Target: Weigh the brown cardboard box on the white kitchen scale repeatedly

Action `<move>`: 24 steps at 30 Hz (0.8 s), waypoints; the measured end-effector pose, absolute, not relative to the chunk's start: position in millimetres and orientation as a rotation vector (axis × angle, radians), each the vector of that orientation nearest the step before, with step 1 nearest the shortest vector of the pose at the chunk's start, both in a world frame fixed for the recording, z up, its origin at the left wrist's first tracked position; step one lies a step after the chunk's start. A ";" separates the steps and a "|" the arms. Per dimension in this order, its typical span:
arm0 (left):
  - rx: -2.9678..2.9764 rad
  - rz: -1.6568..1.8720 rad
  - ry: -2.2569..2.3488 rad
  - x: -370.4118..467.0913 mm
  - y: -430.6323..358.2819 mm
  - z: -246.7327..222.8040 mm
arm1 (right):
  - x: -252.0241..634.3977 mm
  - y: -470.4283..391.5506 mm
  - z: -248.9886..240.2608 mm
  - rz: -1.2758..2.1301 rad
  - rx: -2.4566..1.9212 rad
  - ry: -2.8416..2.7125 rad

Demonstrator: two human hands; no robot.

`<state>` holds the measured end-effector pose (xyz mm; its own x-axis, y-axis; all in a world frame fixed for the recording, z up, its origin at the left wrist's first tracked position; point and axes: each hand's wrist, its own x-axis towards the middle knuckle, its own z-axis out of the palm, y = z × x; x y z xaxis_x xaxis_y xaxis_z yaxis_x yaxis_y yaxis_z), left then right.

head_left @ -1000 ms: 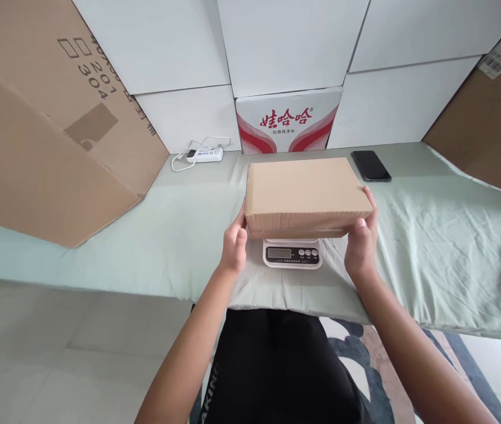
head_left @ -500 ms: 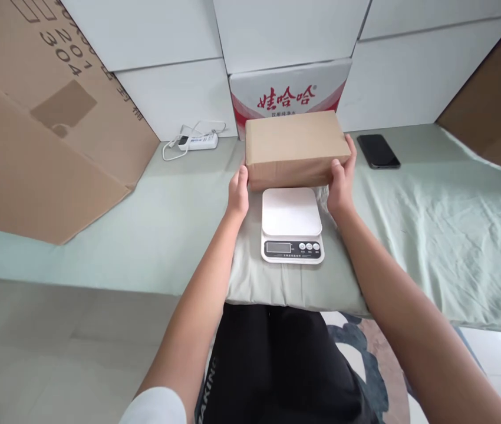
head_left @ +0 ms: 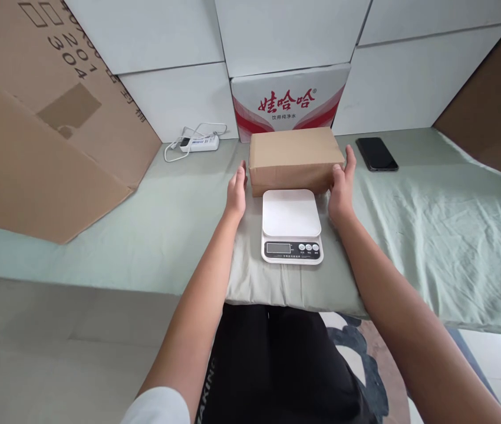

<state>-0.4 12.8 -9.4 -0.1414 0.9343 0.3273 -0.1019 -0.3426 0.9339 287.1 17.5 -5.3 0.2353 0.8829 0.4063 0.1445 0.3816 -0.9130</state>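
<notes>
A closed brown cardboard box (head_left: 297, 159) rests on the cloth-covered table, just behind a white digital kitchen scale (head_left: 292, 213). The scale's plate is bare and its display looks blank. My left hand (head_left: 236, 191) is beside the box's left end, fingers stretched and a narrow gap between them and the cardboard. At the right front corner is my right hand (head_left: 341, 187); its thumb lies against or just before the box's front face, while the fingers stand a little off the side. The far sides of the box are hidden.
Behind the box stands a white-and-red carton (head_left: 289, 97) against white boxes. A black phone (head_left: 377, 154) lies to the right. At the left are a white power strip (head_left: 200, 143) with a cable and a large cardboard carton (head_left: 56, 153). Another carton (head_left: 491, 103) stands far right.
The cardboard box has come down onto the table behind the scale, showing more of the red-and-white carton. My left hand has come away from it, and my right fingers have loosened.
</notes>
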 end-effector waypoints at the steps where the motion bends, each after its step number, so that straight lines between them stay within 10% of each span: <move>1: 1.262 1.614 1.047 -2.0 12.4 -9.6 | 287.9 15.6 -7.0 0.703 -1.084 -1.238; 24: 1.481 1.538 0.938 10.9 -135.7 29.4 | 293.1 -127.2 35.1 0.493 -1.079 -1.462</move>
<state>10.9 -135.7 29.4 -0.0083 0.9090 0.4166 -0.0455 -0.4166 0.9080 293.1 -127.2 35.1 0.1222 0.8309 0.5429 0.3322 0.4812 -0.8112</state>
